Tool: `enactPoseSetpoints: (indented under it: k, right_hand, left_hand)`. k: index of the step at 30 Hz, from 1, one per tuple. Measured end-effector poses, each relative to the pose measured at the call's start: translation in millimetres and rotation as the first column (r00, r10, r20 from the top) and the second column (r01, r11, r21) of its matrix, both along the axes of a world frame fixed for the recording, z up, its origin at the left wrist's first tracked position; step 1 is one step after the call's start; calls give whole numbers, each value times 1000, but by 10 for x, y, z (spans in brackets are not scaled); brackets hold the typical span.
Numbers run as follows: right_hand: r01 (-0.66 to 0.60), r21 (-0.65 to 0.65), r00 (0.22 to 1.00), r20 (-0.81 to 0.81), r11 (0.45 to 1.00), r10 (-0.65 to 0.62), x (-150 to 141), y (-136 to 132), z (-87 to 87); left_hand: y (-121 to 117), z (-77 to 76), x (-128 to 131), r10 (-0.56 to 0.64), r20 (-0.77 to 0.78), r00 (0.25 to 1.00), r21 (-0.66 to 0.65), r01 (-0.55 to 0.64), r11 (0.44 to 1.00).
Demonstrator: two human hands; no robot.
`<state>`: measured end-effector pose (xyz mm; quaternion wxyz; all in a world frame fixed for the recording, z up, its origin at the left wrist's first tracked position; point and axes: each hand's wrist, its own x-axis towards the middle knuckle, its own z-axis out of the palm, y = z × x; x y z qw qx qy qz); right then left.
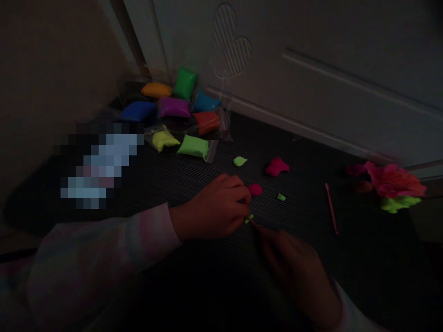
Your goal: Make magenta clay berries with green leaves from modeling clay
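Observation:
The scene is very dark. My left hand [216,210] rests on a dark ribbed mat [173,184], its fingers pinched on a small green clay piece [249,217]. My right hand [294,267] is closed round a thin pink tool [254,224] whose tip meets that green piece. A small pink clay ball [255,189] lies just past my left fingertips. A green clay leaf [239,161], a pink clay lump [277,167] and a tiny green bit [281,197] lie farther out.
Several coloured clay packets [175,108] are heaped at the back left beside a white door [311,55]. A second pink stick [331,207] lies to the right. A pink clay flower with green leaves [392,184] sits at the far right. A blurred patch [98,163] is at left.

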<state>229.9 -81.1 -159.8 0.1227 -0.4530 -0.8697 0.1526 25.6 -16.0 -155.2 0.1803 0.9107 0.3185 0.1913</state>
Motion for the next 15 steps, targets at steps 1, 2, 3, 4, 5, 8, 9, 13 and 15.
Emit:
enactPoseSetpoints:
  k: [1,2,3,4,5,8,9,13,15]
  right_hand:
    - [7,-12,1000,2,1000,-7,-15,6,11]
    - [13,-23,1000,10,1000,-12,-33,12,26]
    - [20,-33,1000,23,999,-19,-53,20,42]
    - [26,-39,999,36,999,-25,-72,28,60]
    - [32,-41,998,47,999,-30,-89,36,79]
    - [45,-43,997,68,998,-42,-113,52,130]
    - [53,-43,996,68,998,-50,-114,55,141]
    - [59,-30,995,80,998,-57,-114,55,154]
    - [39,-19,995,96,999,-37,-122,49,148]
  left_hand:
    - [2,1,2,-2,-4,1000,-1,2,1000]
    - [4,3,3,-3,-9,1000,-2,3,1000]
    - [7,6,4,-2,-12,1000,-3,2,1000]
    - [10,8,3,1,-11,1000,-4,-1,1000]
    - [14,10,2,5,-7,1000,-6,-5,1000]
    - [19,8,1,15,9,1000,-17,-15,1000]
    - [20,6,3,20,13,1000,-22,-20,1000]
    - [25,-5,17,68,35,997,-35,-67,997]
    - [29,-10,22,91,47,995,-37,-89,995]
